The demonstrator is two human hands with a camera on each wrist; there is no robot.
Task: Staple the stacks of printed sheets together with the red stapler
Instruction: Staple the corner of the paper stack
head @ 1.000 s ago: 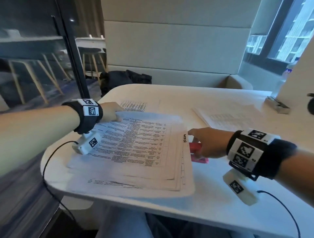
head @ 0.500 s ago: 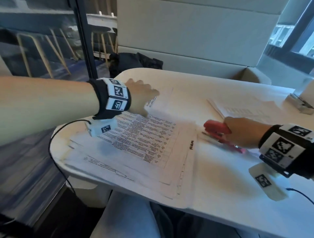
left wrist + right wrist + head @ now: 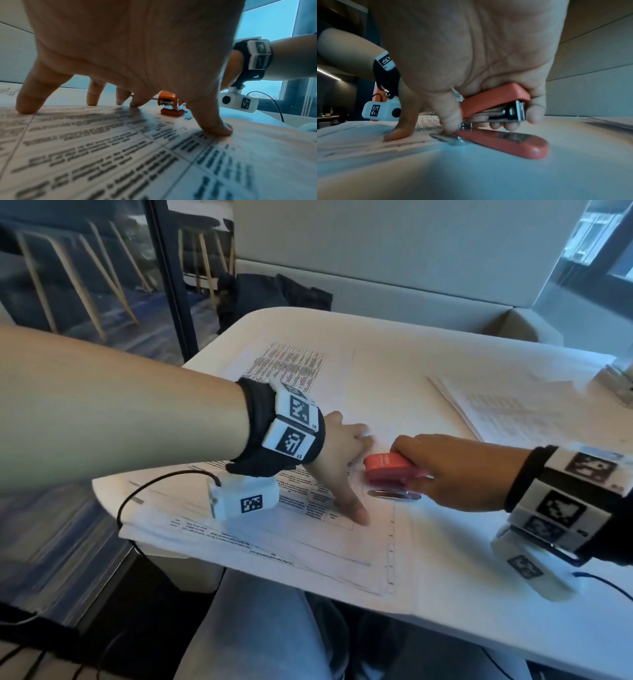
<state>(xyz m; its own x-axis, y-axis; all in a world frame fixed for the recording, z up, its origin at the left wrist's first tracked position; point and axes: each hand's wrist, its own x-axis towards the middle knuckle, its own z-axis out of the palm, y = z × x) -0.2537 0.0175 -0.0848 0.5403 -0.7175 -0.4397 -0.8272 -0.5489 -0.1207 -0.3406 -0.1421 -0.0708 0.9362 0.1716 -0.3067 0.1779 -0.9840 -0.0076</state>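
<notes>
A stack of printed sheets (image 3: 301, 542) lies at the near left of the white table (image 3: 479, 594). My left hand (image 3: 346, 467) presses down on the stack with spread, straight fingers (image 3: 214, 127). My right hand (image 3: 445, 470) grips the red stapler (image 3: 387, 467) from above, thumb and fingers curled round its top arm (image 3: 494, 98). The stapler's base (image 3: 513, 143) rests on the table, its mouth at the stack's right edge (image 3: 423, 139). From the left wrist the stapler (image 3: 169, 104) shows just beyond my fingertips.
A second stack of sheets (image 3: 503, 409) lies at the far right of the table. A single printed page (image 3: 291, 364) lies beyond my left hand. A dark bag (image 3: 274, 296) sits on the bench behind. The near table edge runs over my lap.
My left hand moved from the far page down onto the near stack and spread out. My right hand brought the stapler left to the stack's edge.
</notes>
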